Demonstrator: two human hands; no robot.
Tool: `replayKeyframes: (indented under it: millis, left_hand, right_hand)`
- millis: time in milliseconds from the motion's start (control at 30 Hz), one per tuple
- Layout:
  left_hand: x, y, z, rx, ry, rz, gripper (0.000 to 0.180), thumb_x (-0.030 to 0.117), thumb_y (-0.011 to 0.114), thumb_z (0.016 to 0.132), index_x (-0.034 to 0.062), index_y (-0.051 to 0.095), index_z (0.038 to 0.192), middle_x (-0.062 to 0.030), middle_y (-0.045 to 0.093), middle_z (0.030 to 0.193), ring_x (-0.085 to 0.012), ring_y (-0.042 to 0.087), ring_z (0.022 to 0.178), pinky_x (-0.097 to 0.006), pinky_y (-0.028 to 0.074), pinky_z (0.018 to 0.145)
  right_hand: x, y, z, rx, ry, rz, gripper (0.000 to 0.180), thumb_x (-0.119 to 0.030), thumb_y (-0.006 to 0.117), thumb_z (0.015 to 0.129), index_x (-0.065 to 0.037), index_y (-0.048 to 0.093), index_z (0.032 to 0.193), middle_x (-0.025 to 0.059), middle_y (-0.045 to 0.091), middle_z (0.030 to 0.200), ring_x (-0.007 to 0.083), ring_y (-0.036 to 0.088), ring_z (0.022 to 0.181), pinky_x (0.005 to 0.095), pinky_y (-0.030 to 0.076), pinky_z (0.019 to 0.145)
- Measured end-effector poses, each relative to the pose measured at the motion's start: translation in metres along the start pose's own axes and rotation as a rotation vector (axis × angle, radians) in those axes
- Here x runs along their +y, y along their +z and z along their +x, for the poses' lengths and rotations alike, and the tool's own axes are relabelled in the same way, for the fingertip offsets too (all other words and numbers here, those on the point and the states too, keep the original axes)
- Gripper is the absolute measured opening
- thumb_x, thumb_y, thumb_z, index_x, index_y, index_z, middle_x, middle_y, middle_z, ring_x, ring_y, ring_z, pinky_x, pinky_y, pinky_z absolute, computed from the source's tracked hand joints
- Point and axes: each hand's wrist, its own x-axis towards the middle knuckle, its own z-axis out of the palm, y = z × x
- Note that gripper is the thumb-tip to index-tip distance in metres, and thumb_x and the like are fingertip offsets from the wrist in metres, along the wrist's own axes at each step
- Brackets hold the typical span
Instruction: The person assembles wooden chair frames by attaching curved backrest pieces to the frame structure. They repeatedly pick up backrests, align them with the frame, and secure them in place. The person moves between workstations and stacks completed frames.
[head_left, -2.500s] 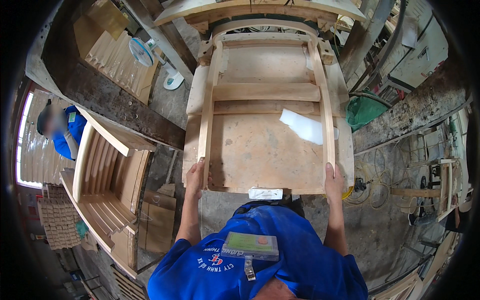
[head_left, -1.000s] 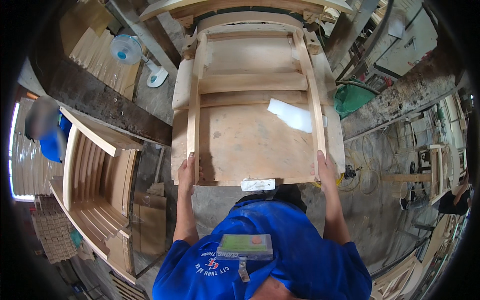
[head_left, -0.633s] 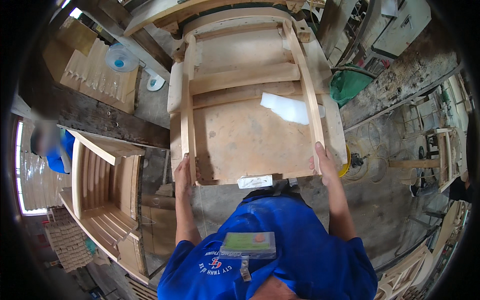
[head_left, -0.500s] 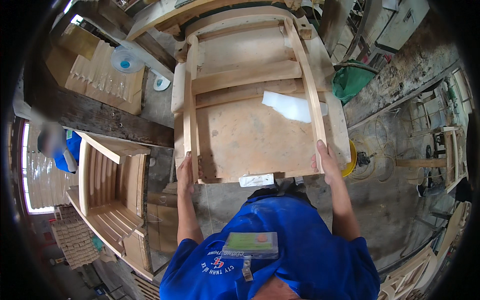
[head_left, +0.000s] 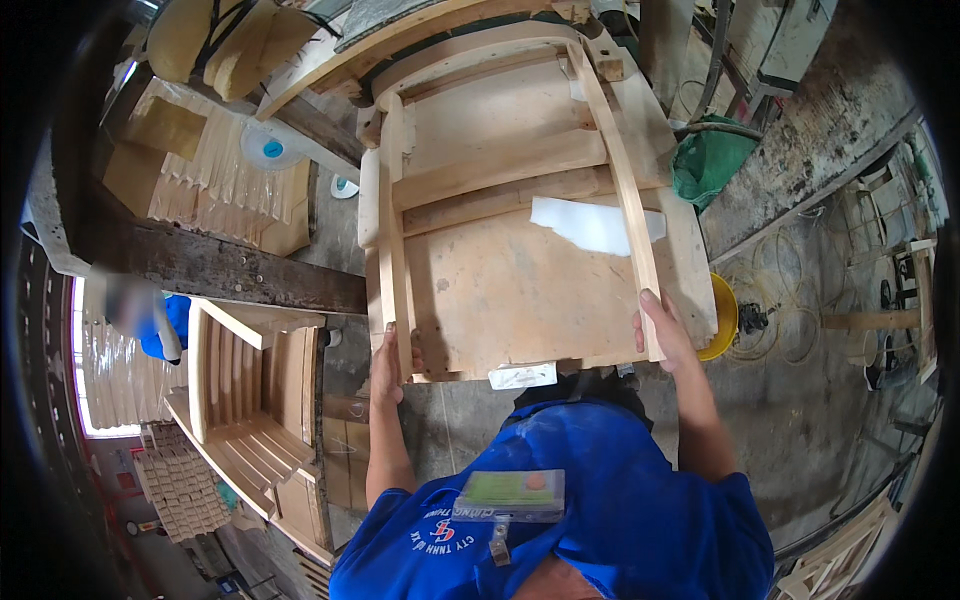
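Note:
A light wooden frame (head_left: 500, 168), with two long side rails, a crosspiece and a curved far end, lies over a worn wooden workbench (head_left: 500, 300). My left hand (head_left: 389, 365) is closed round the near end of its left rail, fingers partly hidden behind the wood. At the near end of the right rail, my right hand (head_left: 666, 328) grips with the thumb on top and fingers on the inner side. A torn white foam sheet (head_left: 575, 225) lies on the bench, partly beneath the right rail. A small white block (head_left: 523, 375) sits at the bench's front edge.
Left of the bench runs a dark beam (head_left: 220, 262); beyond it stand a slatted wooden piece (head_left: 250, 380) and a person in blue (head_left: 165, 325). To the right are a green bag (head_left: 712, 160), a yellow bucket (head_left: 722, 318) and tangled hoses (head_left: 785, 285) on the floor.
The whole scene has shifted slightly right and down in the view. Both hands keep hold of the rails, and the frame stays in nearly the same place on the bench.

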Motion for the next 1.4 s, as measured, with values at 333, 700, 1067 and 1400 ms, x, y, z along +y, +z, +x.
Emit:
replayKeyframes:
  millis: [333,700,1067,1400]
  left_hand:
    - [-0.007,-0.005,0.002,-0.012,-0.015,-0.03,0.065,0.067,0.053,0.099,0.0047,0.064,0.116,-0.0082,0.07,0.082,-0.0187,0.07,0.063,-0.031,0.048,0.047]
    - [-0.018,-0.004,0.013,-0.055,0.014,-0.078,0.058,0.056,0.049,0.106,0.0012,0.06,0.121,-0.013,0.068,0.083,-0.0208,0.067,0.064,-0.034,0.057,0.06]
    - [-0.003,-0.002,0.006,-0.077,-0.027,-0.033,0.067,0.062,0.049,0.104,0.0007,0.058,0.129,-0.0126,0.067,0.084,-0.0242,0.071,0.073,-0.039,0.061,0.069]
    - [0.018,0.004,0.013,-0.294,-0.339,-0.337,0.077,0.073,0.032,0.101,0.0039,0.066,0.108,-0.0096,0.065,0.076,-0.027,0.067,0.066,-0.037,0.049,0.049]
  right_hand:
    - [0.009,0.0,0.004,0.037,0.001,0.047,0.046,-0.046,0.065,0.101,-0.012,0.052,0.129,0.0019,0.056,0.075,0.0105,0.054,0.051,0.0278,0.046,0.043]
    - [0.007,0.002,0.005,0.085,0.024,0.023,0.046,-0.046,0.063,0.102,-0.013,0.051,0.132,0.0012,0.056,0.073,0.0107,0.053,0.05,0.0272,0.044,0.042]
    - [0.002,0.0,0.001,0.036,0.017,0.058,0.053,-0.047,0.063,0.102,-0.007,0.053,0.135,0.0001,0.055,0.072,0.0084,0.051,0.049,0.0249,0.043,0.042]
    - [0.014,-0.018,0.01,-0.149,0.076,0.327,0.044,-0.047,0.056,0.105,-0.006,0.059,0.121,0.0006,0.056,0.071,0.0079,0.051,0.049,0.0237,0.044,0.043]
